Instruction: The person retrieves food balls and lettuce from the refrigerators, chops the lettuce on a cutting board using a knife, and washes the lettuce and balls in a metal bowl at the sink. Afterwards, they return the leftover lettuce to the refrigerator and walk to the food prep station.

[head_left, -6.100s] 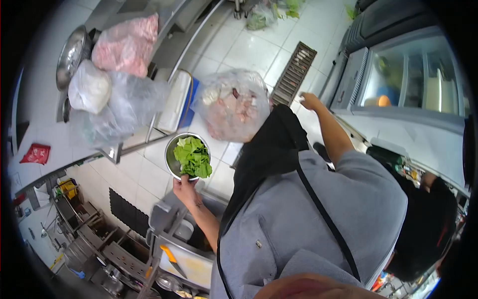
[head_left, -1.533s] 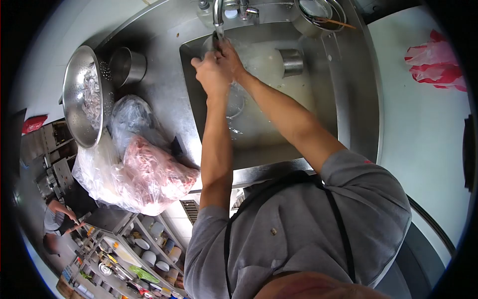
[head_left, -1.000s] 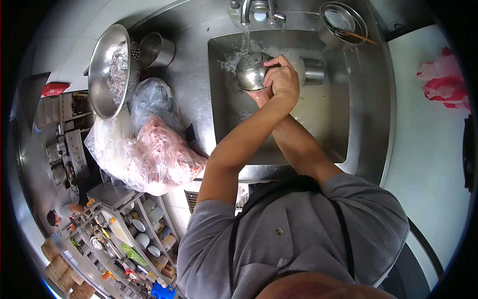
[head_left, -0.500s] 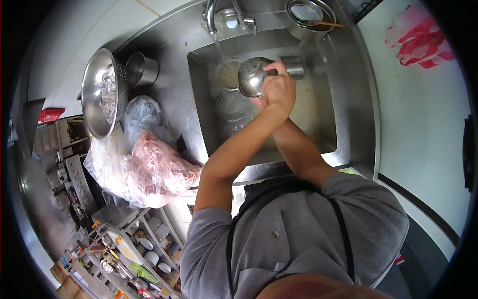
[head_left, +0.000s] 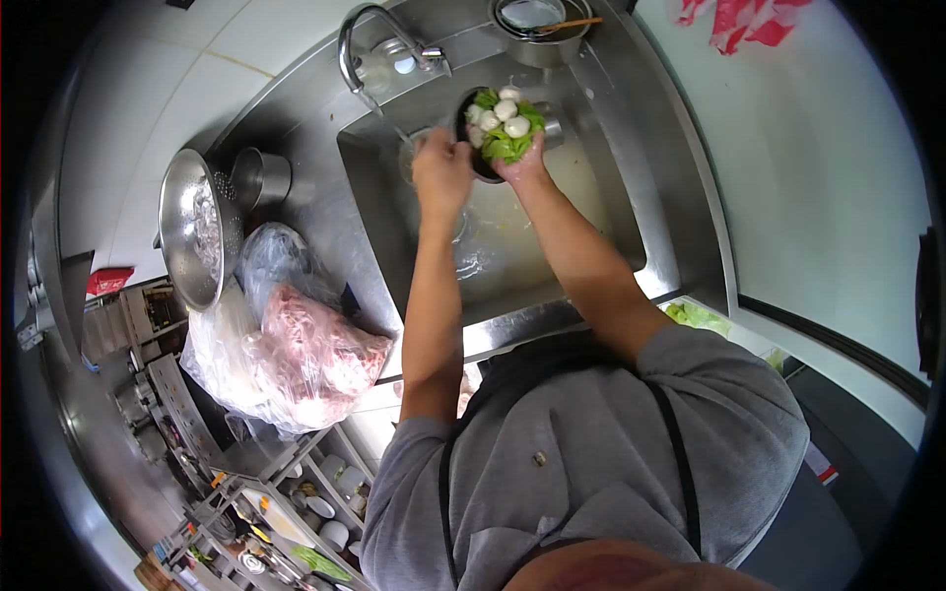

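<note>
A metal bowl [head_left: 461, 118] is above the sink, its dark inner wall showing at the left. Leafy greens [head_left: 507, 146] and several round white balls [head_left: 506, 110] lie in or over its opening. My right hand [head_left: 525, 164] is closed beneath the bowl and greens, palm upward; exactly where its fingers grip is hidden. Beside the bowl's left rim is my left hand [head_left: 443, 172], smeared by motion, fingers apparently curled; whether it touches the rim is unclear. Water runs from the curved tap [head_left: 347, 59] just behind my left hand.
Cloudy water lies in the steel sink [head_left: 601, 187]. On the left drainboard stand a colander [head_left: 177, 227], a small steel pot [head_left: 261, 177] and plastic bags of pinkish contents [head_left: 315, 345]. Nested metal containers [head_left: 540, 47] sit at the back right. A pale panel [head_left: 808, 167] rises on the right.
The bowl has turned from its outer base facing up to showing its greens and white balls. My left hand has come off its outside and moved left toward the running water. The camera view has shifted.
</note>
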The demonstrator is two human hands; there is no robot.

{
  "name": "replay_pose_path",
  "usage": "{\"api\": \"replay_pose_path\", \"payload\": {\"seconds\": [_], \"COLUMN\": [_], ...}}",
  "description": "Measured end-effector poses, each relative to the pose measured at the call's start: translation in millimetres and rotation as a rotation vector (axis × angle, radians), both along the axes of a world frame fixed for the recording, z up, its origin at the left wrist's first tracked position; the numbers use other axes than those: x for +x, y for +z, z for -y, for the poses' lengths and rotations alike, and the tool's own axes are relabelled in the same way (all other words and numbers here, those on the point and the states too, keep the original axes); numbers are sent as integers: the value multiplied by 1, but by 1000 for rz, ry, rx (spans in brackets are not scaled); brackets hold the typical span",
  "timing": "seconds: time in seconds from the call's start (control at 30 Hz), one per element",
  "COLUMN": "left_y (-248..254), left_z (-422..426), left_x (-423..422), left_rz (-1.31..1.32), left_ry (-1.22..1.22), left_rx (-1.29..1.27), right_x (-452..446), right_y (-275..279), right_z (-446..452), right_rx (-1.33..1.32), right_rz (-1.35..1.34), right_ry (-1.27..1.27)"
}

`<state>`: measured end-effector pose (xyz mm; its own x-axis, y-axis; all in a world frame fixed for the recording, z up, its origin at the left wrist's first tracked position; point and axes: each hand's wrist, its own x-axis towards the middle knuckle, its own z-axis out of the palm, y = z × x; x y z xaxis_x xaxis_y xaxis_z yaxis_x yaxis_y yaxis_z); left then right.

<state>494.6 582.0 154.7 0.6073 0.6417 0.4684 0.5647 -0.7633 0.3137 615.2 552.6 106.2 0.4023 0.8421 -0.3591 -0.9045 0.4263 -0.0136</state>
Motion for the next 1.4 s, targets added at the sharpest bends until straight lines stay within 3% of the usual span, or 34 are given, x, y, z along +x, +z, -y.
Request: {"api": "replay_pose_path", "payload": {"seconds": [0.03,0.07,0.1,0.17,0.23,0.27,0.3,0.37,0.53,0.7,0.77,0.83,0.9,0.97,1.03,1.1,1.23,1.3,1.4], "left_y": [-4,-9,-15,-14,-18,-21,-24,-31,-40,-45,-43,-43,-45,-44,-39,-32,-37,-38,-34], "left_z": [-1,-1,-1,7,12,14,13,16,21,21,22,22,20,22,23,25,26,26,31], "left_x": [-8,-11,-13,-16,-14,-13,-12,-9,-11,-14,-13,-15,-19,-23,-25,-27,-26,-27,-24], "left_rz": [316,630,629,794,788,825,861,929,1068,1215,1235,1257,1222,1237,1250,1168,1207,1193,1171], "left_ry": [22,49,46,75,107,142,175,159,177,192,182,173,160,171,179,205,238,233,266], "left_rx": [-495,-992,-995,-998,-986,-987,-985,-1014,-1126,-1238,-1237,-1233,-1258,-1258,-1256,-1274,-1229,-1162,-1122], "right_x": [2,2,1,5,1,4,4,4,12,24,24,28,37,46,41,26,13,0,-7], "right_y": [-1,-3,-4,3,3,4,5,8,3,52,55,52,41,39,40,47,61,71,69], "right_z": [-3,-6,-10,-17,-26,-24,-23,-20,-27,-20,-9,-2,-10,-16,-15,-7,-7,-3,-6], "right_rx": [279,299,318,82,-189,-270,-273,-577,-517,-262,-98,258,288,-22,-43,-136,-142,-449,-598], "right_rz": [78,94,111,232,523,844,850,1684,2023,2506,2549,2778,2653,2543,2679,2838,2989,2804,2858], "right_ry": [67,132,200,430,408,409,419,283,251,122,85,265,291,444,329,14,71,568,713]}}
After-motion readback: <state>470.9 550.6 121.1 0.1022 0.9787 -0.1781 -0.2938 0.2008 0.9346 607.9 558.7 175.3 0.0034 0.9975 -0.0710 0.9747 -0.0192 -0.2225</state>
